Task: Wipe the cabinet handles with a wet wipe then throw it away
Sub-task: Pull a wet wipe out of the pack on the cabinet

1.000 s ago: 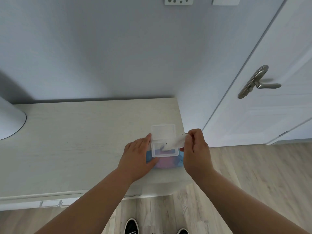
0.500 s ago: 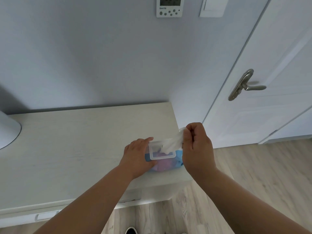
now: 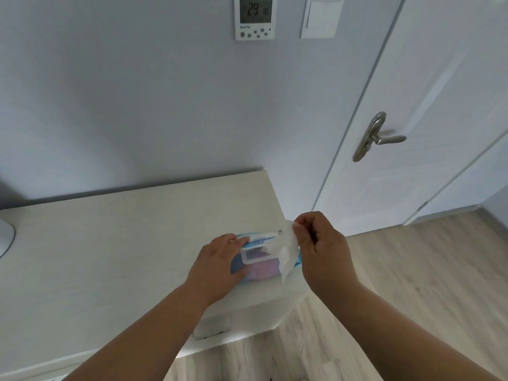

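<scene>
Pulled higher: one wipe [image 3: 288, 250] (right hand [image 3: 321, 248] pinching), one pack [image 3: 262, 272].

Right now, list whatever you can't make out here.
Head view:
- Wipe pack: left part under the left hand; print too small.
- Wet wipe: top pinched inside the right hand; lower end overlaps the pack, so whether it is free is unclear.
- Cabinet front: steeply angled, left forearm crosses it; handles unclear.
- White object: cut by left edge.
</scene>
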Demonstrator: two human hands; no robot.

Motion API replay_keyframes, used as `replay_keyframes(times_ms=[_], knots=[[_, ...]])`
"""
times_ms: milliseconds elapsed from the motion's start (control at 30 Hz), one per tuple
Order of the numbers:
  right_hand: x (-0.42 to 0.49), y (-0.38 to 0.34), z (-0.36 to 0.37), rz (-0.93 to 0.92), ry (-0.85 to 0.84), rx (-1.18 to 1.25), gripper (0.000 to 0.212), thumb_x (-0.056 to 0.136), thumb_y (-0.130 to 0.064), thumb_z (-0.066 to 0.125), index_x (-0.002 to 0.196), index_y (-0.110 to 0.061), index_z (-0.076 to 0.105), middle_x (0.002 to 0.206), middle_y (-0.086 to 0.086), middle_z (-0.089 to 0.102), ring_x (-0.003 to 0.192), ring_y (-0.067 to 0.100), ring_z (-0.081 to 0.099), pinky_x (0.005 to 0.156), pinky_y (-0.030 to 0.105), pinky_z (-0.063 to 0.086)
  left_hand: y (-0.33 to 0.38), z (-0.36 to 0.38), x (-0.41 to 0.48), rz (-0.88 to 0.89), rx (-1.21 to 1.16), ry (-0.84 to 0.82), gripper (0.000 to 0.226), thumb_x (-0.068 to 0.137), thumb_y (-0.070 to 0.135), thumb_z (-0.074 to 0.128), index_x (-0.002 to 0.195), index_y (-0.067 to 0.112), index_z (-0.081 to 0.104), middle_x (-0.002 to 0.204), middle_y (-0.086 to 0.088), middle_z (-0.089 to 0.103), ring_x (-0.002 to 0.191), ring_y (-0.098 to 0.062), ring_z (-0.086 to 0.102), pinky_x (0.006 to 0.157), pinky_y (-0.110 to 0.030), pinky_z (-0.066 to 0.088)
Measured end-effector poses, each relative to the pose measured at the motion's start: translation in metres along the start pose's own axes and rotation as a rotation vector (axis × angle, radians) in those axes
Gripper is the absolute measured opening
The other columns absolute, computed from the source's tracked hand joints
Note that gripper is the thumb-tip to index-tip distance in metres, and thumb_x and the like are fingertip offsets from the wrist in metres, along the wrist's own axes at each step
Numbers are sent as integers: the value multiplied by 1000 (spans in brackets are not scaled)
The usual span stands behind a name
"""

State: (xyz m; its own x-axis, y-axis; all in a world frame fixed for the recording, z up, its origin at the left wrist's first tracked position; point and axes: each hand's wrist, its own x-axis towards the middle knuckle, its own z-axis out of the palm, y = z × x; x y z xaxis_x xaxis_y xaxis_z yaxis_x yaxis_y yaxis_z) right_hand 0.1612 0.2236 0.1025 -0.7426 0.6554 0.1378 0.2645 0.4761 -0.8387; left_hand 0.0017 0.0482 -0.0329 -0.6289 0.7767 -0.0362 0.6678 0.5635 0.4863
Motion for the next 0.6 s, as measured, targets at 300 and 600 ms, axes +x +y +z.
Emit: replay_keyframes(times_ms=[300,600], knots=[[-39,7,9,145,25,32,20,104,-20,58,86,-29,60,76,-17,65,67,3,57,59,12,44,-14,17,-13,219,198,-6,70,92,55,44,158,34,29,165,-2,39,149,-27,43,117,-45,40],[-88,-24,3,92,202,110,17,98,-23,56,87,-35,59,72,-7,63,64,15,57,55,20,45,-24,27,-12,250,302,-102,84,93,48,51,163,42,6,173,-4,19,158,-27,22,126,-43,20]])
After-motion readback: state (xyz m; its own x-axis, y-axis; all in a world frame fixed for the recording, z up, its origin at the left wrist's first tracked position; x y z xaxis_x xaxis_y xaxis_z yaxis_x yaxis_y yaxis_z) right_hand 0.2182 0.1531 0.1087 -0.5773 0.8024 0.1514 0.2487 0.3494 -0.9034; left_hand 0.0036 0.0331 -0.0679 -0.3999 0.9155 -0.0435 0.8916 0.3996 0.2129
